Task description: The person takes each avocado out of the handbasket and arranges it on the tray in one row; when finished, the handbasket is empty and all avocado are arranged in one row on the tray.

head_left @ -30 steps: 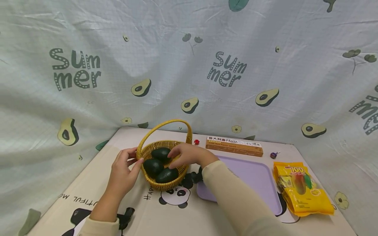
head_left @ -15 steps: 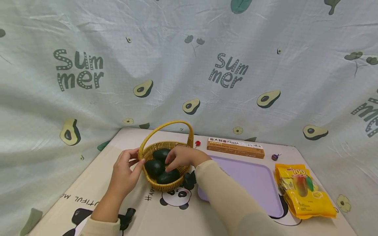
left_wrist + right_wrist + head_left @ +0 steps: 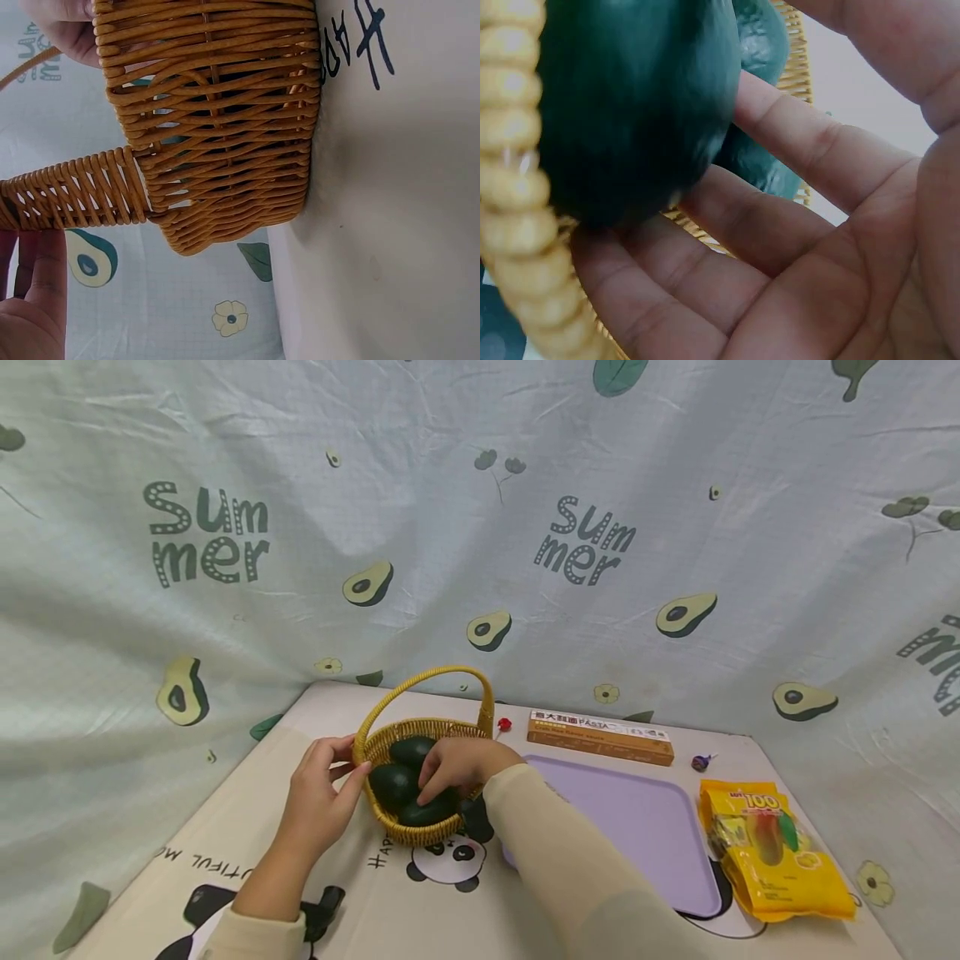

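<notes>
A yellow wicker basket [image 3: 417, 836] with a tall arched handle stands on the table, holding three dark green avocados. One avocado [image 3: 412, 750] lies at the back, another [image 3: 393, 787] at the left, and the third [image 3: 430, 812] at the front. My left hand [image 3: 318, 793] holds the basket's left side at the foot of the handle [image 3: 82, 190], which its fingertips meet in the left wrist view. Reaching into the basket, my right hand [image 3: 459, 766] grips the front avocado. Its fingers [image 3: 660, 259] curl under that avocado in the right wrist view, with the other avocados behind.
Right of the basket lies a lilac tray [image 3: 637, 827], partly behind my right sleeve. A pasta box [image 3: 600, 737] sits behind it, between a red lollipop [image 3: 504, 724] and a purple lollipop [image 3: 701, 763]. A yellow candy bag [image 3: 776, 856] lies at far right. A printed curtain hangs behind.
My right hand has moved down and slightly left into the basket, its fingers closing on the front avocado. My left hand keeps its place at the handle. The head view has shifted slightly.
</notes>
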`<state>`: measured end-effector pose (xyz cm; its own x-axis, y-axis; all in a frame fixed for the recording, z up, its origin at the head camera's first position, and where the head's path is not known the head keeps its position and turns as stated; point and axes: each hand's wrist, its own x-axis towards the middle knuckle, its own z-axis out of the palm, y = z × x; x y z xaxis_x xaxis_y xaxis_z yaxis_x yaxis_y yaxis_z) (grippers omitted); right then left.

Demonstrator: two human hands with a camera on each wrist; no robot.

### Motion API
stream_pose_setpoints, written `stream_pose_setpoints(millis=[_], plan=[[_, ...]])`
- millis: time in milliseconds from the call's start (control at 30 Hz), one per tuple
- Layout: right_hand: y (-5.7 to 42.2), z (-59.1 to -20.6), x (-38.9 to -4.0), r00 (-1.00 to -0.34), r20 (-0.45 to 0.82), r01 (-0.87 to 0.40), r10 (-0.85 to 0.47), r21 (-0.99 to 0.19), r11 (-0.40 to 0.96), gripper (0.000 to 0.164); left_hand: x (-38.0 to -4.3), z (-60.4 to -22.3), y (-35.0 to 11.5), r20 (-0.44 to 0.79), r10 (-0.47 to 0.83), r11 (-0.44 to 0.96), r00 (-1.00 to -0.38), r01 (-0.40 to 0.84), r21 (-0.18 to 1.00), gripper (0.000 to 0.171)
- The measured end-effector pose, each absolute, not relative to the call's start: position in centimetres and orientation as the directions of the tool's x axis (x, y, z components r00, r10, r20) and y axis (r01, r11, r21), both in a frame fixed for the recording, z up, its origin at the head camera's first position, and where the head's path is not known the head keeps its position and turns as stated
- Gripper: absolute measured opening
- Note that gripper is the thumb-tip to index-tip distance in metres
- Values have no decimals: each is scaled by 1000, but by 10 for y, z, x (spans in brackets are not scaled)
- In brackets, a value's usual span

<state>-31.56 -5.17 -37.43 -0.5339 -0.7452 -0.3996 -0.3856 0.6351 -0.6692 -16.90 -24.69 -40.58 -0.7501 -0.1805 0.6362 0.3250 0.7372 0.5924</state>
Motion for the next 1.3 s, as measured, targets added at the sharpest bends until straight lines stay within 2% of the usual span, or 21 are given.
stream_pose_setpoints(millis=[600, 900, 1067, 1300], plan=[[-58, -375, -311, -574, -426, -374, -700, -624, 686, 28, -171, -407, -246, 640, -182, 730, -746, 334, 597, 40], [-57, -372, -311, -583, -414, -481, -699, -517, 708, 35, -171, -407, -246, 643, -178, 732, -745, 336, 592, 40], [-54, -371, -313, -575, -397, -483, -715, -541, 689, 35, -170, -406, -246, 643, -181, 732, -744, 335, 594, 41], [-53, -375, -317, -535, -351, -433, -768, -667, 607, 30, -169, -406, -247, 641, -182, 734, -746, 331, 593, 40]])
